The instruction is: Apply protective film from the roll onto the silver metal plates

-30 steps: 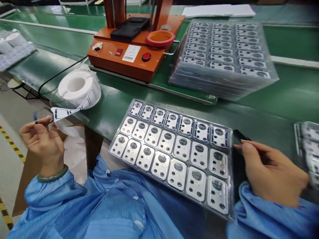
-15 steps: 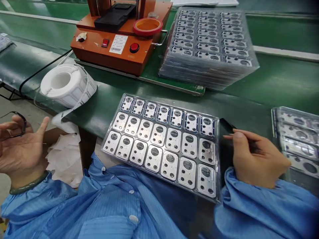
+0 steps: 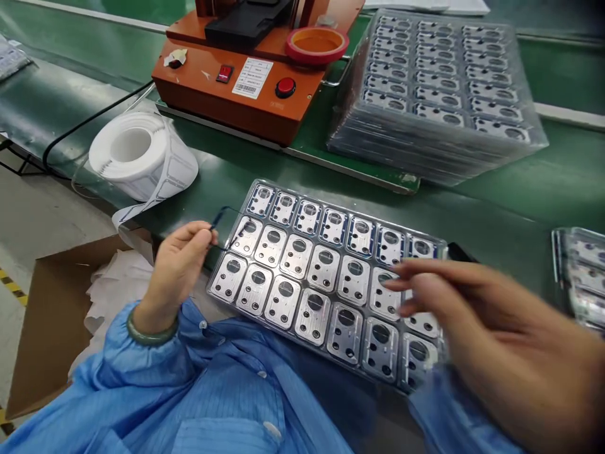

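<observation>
My left hand (image 3: pixel 184 271) pinches a thin dark rectangular frame-shaped strip (image 3: pixel 218 218) by its edge, over the tray's left end. In front of me lies a clear plastic tray (image 3: pixel 326 301), tilted across the bench, with rows of silver metal plates (image 3: pixel 326 263) that each have a large round hole and small holes. Plates in the far row have blue edges. My right hand (image 3: pixel 491 334), partly blurred, hovers over the tray's right end with its fingers apart and nothing visible between them. Behind it, a black slim object (image 3: pixel 459 252) is partly hidden.
A white label roll (image 3: pixel 130 151) sits at the left, above a cardboard box (image 3: pixel 51 315) of paper scraps. An orange machine (image 3: pixel 231 94) carrying a red tape roll (image 3: pixel 316 45) stands behind. Stacked filled trays (image 3: pixel 439 126) are at the back right; another tray (image 3: pixel 586 265) lies far right.
My left hand has come in from the far left to the tray, bringing the dark frame strip. My right hand has moved left over the tray, its fingers opening. The view has shifted left.
</observation>
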The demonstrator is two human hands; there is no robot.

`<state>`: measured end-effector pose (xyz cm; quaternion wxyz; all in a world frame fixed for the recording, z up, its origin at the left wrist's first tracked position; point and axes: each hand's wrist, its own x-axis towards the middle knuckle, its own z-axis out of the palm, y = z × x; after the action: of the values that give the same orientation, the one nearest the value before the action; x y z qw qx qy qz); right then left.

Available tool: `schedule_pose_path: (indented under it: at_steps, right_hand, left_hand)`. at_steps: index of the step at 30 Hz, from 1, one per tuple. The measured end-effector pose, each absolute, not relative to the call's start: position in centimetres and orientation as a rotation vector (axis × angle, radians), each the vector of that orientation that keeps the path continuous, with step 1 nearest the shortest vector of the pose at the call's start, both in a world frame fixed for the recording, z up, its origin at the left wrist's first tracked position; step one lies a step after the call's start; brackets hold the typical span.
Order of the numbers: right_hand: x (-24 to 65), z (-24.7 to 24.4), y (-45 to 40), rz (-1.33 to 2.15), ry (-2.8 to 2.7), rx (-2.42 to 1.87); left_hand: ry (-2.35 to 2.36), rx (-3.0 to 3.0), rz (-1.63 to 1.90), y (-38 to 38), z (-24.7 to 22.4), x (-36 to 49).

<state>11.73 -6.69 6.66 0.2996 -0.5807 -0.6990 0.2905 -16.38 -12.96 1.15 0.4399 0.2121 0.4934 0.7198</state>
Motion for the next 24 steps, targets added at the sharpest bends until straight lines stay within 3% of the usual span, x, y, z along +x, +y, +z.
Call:
schedule_pose_path:
  at_steps: [3, 7, 13, 18, 24]
  right_hand:
    - [7.1, 7.3, -6.9, 1.364, -1.83, -1.316]
    - [2.5, 5.8, -5.9, 1.679, -1.689, -1.201]
    - [0.0, 3.5, -5.0, 1.898, -1.357, -1.021]
    - [-0.2, 2.8, -5.3, 1.858, -1.36, -1.002]
    - [0.0, 2.5, -5.2, 1.759, -1.394, -1.025]
  left_hand:
    - [1.091, 0.431, 1.677, -11.5, 1.2, -14.7]
    - [0.983, 0.376, 1.642, -10.7, 1.4, -14.0]
    - [0.924, 0.342, 1.647, -10.5, 1.2, -13.9]
    - [0.986, 0.446, 1.664, -10.9, 0.9, -13.8]
    - [1.591, 1.139, 1.626, -11.5, 0.8, -15.1]
